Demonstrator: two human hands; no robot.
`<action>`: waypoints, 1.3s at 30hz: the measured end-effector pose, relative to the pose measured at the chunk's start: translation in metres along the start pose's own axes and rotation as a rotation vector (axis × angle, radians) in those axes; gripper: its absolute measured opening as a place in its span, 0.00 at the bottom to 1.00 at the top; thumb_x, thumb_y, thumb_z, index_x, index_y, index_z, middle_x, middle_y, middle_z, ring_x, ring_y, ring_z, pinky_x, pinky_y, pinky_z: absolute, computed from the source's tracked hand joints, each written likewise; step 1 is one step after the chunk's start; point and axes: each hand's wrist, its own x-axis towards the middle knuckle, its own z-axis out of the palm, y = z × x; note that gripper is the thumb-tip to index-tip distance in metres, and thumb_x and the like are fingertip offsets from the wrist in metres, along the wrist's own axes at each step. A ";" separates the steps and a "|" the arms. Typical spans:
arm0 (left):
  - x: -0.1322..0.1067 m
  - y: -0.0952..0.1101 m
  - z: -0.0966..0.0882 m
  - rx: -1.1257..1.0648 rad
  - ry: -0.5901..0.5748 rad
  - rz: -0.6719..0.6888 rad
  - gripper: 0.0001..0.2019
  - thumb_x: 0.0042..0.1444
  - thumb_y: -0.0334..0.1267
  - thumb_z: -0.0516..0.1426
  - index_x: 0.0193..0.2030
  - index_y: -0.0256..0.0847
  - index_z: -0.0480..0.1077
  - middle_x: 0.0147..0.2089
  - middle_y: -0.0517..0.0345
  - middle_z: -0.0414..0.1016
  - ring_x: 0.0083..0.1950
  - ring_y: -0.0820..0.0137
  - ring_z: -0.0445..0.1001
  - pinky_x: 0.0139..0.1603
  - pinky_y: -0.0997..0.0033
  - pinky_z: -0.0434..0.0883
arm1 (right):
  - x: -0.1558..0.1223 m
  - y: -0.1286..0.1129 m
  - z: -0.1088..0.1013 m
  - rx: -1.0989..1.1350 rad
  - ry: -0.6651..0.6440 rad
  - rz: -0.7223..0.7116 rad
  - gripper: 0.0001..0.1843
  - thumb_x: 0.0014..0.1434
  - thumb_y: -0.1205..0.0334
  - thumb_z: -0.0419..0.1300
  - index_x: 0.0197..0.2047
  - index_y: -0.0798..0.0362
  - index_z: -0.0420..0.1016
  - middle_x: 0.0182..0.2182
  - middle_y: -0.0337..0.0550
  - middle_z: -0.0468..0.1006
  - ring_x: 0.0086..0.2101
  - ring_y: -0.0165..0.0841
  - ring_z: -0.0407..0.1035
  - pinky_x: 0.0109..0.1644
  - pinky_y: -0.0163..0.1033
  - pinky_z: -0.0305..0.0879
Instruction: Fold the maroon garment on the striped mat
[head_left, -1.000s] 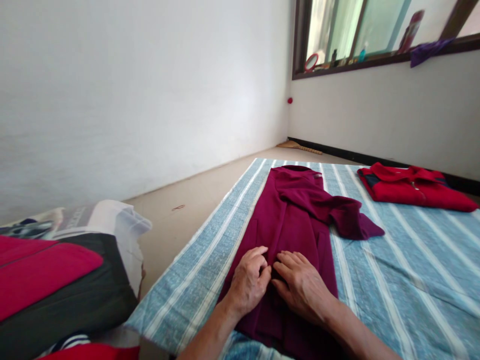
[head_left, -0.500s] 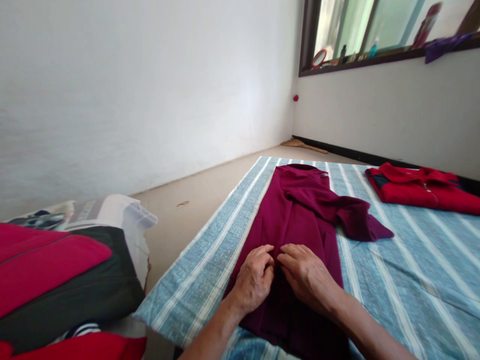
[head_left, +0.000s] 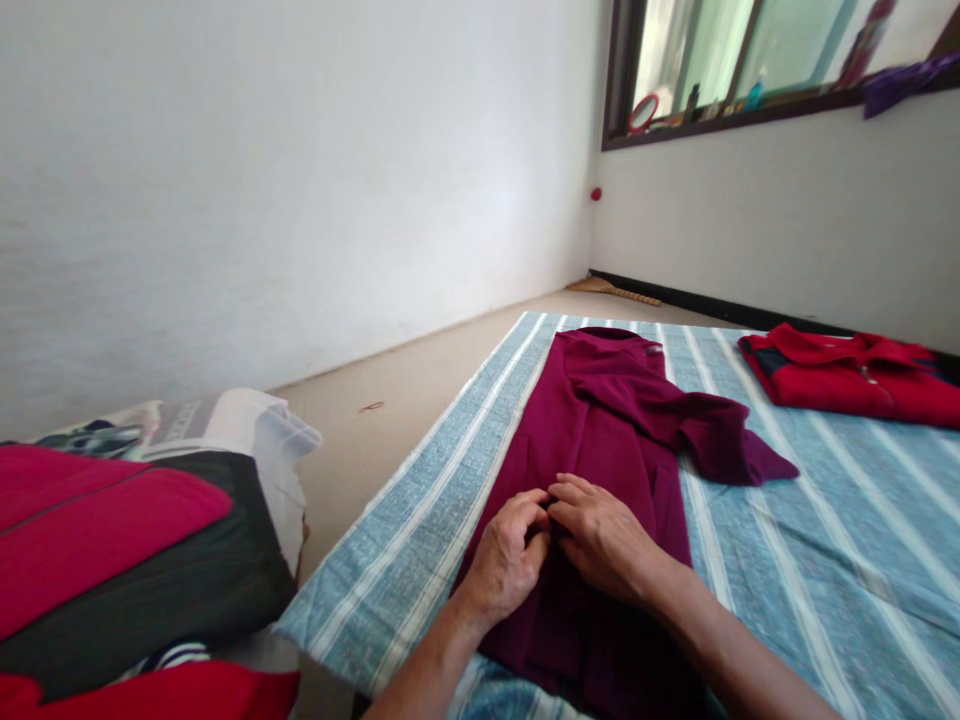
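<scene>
Since both hands are down on the maroon long-sleeved jacket point(head_left: 592, 420), what is each grip doing?

The left grip point(head_left: 506, 560) is curled, and the right grip point(head_left: 600, 535) lies close against it, its fingers point(head_left: 577, 492) reaching across to meet the left one at the jacket's front. Neither is spread flat. Whether they are actually pinching the cloth, I cannot tell, because the fingertips are buried in the fold.

And where does the jacket lie?

Flat on a blue-and-white striped sheet point(head_left: 817, 570), collar away from the person, its lower part running beneath the forearms toward the sheet's near edge. One sleeve is folded across the chest, its cuff point(head_left: 772, 468) poking out past the body on the person's right.

What else is close by?

A folded red jacket point(head_left: 847, 372) sits on the same sheet, off to the right and well apart from the maroon one. To the left, off the sheet, a red-and-black garment point(head_left: 112, 540) rests on a plastic-wrapped bundle point(head_left: 262, 440). Farther off, a broom point(head_left: 615, 290) lies on the floor point(head_left: 420, 400) at the foot of the far wall, and a round red mirror point(head_left: 643, 113) stands on the window ledge.
</scene>
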 end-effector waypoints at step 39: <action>0.000 0.013 -0.005 0.008 -0.095 -0.091 0.11 0.39 0.23 0.57 0.21 0.42 0.60 0.54 0.46 0.73 0.59 0.60 0.68 0.59 0.62 0.66 | -0.010 0.010 0.014 0.027 0.147 -0.043 0.07 0.56 0.72 0.57 0.36 0.53 0.74 0.49 0.48 0.74 0.55 0.39 0.64 0.58 0.44 0.60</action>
